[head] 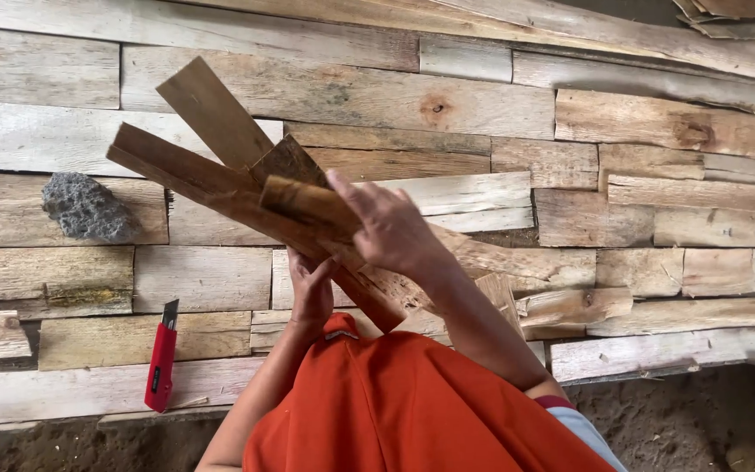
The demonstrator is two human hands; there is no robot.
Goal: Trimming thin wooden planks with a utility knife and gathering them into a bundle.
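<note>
Surface: wood-plank bench [447, 105] is lying under my hands.
Left hand [310, 293]: gripping slats [220, 179] from below.
Right hand [391, 229]: closing over the top slat.
Slats: fanned, held above the bench.
Nearby: red knife [162, 357], grey stone [86, 208].
Technique: I am judging squaring ends needs firm grip.

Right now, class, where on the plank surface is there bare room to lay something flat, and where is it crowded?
Bare planks spread right of the hands; another bare patch lies between the grey stone and the red knife. Crowded at the middle: left hand and right hand grip a bundle of wood strips.
</note>
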